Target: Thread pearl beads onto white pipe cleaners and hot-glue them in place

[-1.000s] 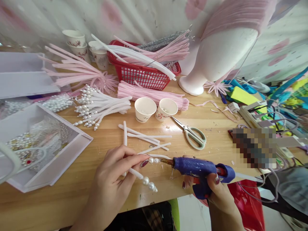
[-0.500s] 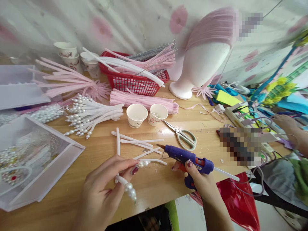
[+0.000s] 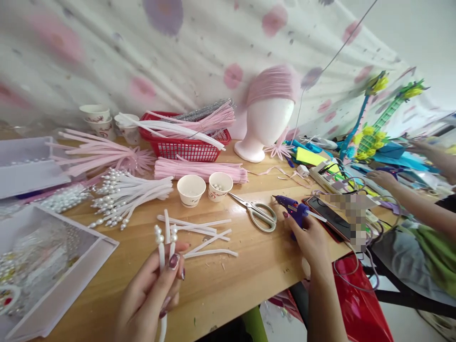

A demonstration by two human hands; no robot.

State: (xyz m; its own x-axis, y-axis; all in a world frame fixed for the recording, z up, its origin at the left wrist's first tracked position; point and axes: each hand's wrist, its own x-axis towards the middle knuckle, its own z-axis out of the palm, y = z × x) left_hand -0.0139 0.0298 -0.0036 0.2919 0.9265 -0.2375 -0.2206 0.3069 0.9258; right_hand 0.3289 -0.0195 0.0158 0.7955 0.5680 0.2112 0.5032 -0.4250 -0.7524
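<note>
My left hand [image 3: 151, 287] pinches two white pipe cleaners [image 3: 161, 255] side by side, with their pearl-beaded tips [image 3: 158, 235] pointing up. A blue hot glue gun [image 3: 289, 203] is in my right hand [image 3: 310, 240], its nozzle towards the left and a clear glue stick [image 3: 317, 216] out of its back. Between the hands lie several loose white pipe cleaners [image 3: 213, 252] on the table. Scissors with pale handles [image 3: 262, 217] rest left of the glue gun. Behind them stand two paper cups, one holding pearls [image 3: 221, 184] and the other [image 3: 191, 192] nearly plain inside.
White beaded stems [image 3: 142, 190] lie in a bunch at the left, near an open box [image 3: 85, 247] of beads. Further back are a red basket [image 3: 188, 151], pink bundles [image 3: 199, 171] and a foam head [image 3: 265, 118]. A phone [image 3: 329, 216], cables and another person's arm [image 3: 402, 192] are at the right.
My left hand has turned the beaded tips upward and brought the two pipe cleaners together. My right hand has carried the glue gun rightward, towards the phone. The camera view has shifted.
</note>
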